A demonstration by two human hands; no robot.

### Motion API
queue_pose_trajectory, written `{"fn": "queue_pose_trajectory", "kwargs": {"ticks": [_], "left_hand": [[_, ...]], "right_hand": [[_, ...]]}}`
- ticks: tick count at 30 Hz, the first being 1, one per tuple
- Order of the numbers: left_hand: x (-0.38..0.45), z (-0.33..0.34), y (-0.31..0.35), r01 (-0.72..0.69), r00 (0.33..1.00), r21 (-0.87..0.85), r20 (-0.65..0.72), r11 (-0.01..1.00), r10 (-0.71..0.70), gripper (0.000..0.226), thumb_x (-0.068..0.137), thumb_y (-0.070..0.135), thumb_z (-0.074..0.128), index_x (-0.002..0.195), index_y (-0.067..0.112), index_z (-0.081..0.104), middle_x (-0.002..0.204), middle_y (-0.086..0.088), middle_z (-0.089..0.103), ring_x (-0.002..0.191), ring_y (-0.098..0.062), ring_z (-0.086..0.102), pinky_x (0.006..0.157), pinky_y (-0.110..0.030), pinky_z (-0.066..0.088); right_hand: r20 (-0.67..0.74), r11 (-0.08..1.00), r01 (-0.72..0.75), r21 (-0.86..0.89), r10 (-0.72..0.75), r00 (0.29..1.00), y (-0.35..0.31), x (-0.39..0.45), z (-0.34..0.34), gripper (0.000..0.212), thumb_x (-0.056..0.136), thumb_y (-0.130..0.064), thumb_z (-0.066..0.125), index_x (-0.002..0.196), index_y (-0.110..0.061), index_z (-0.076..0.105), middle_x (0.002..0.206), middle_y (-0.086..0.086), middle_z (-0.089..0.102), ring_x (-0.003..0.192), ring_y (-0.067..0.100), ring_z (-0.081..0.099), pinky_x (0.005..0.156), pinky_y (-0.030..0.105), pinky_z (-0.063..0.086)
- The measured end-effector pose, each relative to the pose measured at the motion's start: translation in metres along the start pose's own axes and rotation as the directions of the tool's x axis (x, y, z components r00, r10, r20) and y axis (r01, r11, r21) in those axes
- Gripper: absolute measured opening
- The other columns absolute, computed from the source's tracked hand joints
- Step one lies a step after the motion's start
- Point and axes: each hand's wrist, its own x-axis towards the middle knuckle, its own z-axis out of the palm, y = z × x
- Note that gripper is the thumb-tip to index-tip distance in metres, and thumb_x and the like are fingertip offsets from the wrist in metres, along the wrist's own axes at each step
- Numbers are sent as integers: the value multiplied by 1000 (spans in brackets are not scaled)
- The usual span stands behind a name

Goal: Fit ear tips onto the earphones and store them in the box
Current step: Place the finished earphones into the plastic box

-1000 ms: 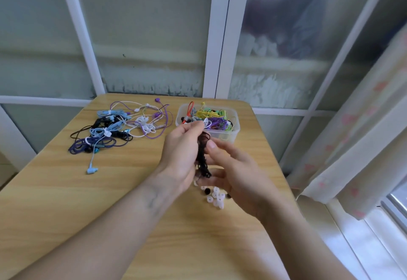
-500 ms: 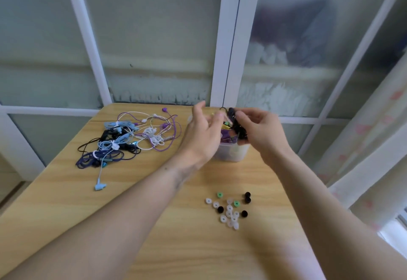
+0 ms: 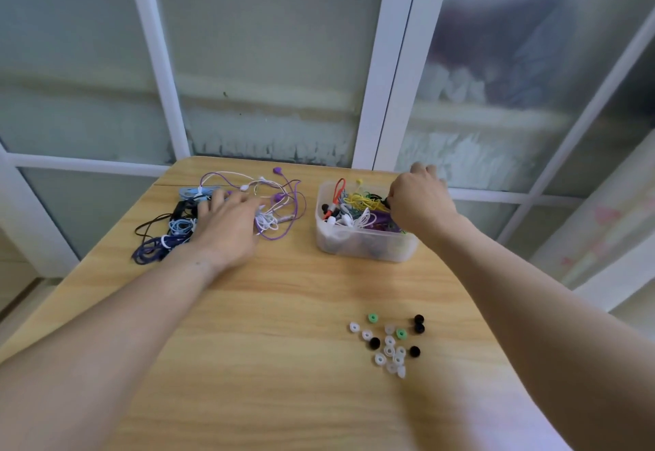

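Note:
A clear plastic box (image 3: 365,246) stands at the back right of the wooden table, filled with several coloured earphones. My right hand (image 3: 420,199) is over the box's right side, its fingers curled round black earphones (image 3: 384,200) that reach down into the box. A tangled pile of earphones (image 3: 248,209) in purple, white, blue and black lies at the back left. My left hand (image 3: 228,223) lies on that pile with fingers spread. Loose ear tips (image 3: 390,344) in white, black and green are scattered on the table near the front right.
The wooden table (image 3: 269,326) ends against a white-framed frosted window (image 3: 386,71). A pale curtain (image 3: 609,234) hangs at the right, past the table's right edge.
My right hand has carried the black earphones from in front of me down into the box. My left hand has let go and moved left onto the earphone pile.

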Motion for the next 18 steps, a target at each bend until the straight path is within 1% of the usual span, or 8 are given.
{"fn": "queue_pose_trajectory", "kwargs": {"ticks": [4,6,7,9,10,13,16,18], "left_hand": [[7,1,2,6,999,-6,-38,1000,-6,42,82,38,71,121,29,59,133,-4,51,126,-28,35,100,-42,29],[8,1,3,7,994,-33,-105,999,-11,29,82,35,73,109,27,65,123,-5,57,120,-29,41,96,-41,32],[8,1,3,4,992,-60,-128,998,-12,24,81,33,74,103,26,67,118,-6,60,117,-29,43,94,-41,33],[5,-2,2,-5,985,-157,-171,988,-22,14,80,28,76,92,25,69,106,-5,62,112,-30,46,92,-41,35],[4,-5,2,-10,981,-218,-191,976,-33,11,79,26,76,87,25,69,101,-4,61,109,-30,48,91,-41,36],[-6,-15,3,-20,968,-427,-235,904,-89,10,79,19,77,80,21,67,87,1,58,96,-25,53,84,-34,41],[-17,-23,3,-3,962,-630,-214,777,-170,7,85,13,70,84,15,64,79,3,64,76,-15,58,64,-18,42],[-23,-27,1,1,954,-708,-212,706,-213,5,91,14,64,87,15,61,80,4,65,74,-12,59,61,-9,41]], "right_hand": [[174,999,-9,47,0,985,-5,-1,-9,28,90,-1,48,62,-8,47,74,9,51,71,25,47,59,30,36],[147,996,-29,83,17,989,-5,-4,-15,23,96,-14,47,79,-5,59,78,10,57,68,26,50,59,30,38],[108,991,-45,128,31,994,-3,-6,-18,23,98,-21,47,95,-5,63,93,14,62,78,30,54,67,33,43],[-92,960,-42,278,70,993,0,-15,-21,38,98,-30,50,130,-9,52,121,18,53,106,37,52,90,42,44],[-250,934,25,357,70,966,1,-21,-22,44,97,-30,53,136,-11,46,124,17,49,111,36,50,95,44,41],[-588,846,333,417,-28,808,-10,-38,-30,33,92,-16,56,125,-9,54,111,10,52,93,21,55,87,34,44],[-532,713,459,530,-142,835,-40,-55,-33,23,88,-4,54,109,-10,62,90,-3,57,72,7,50,71,23,41],[-317,682,395,616,-244,916,-66,-64,-29,21,88,-8,57,107,-11,63,79,-4,63,69,11,55,68,25,43]]}}
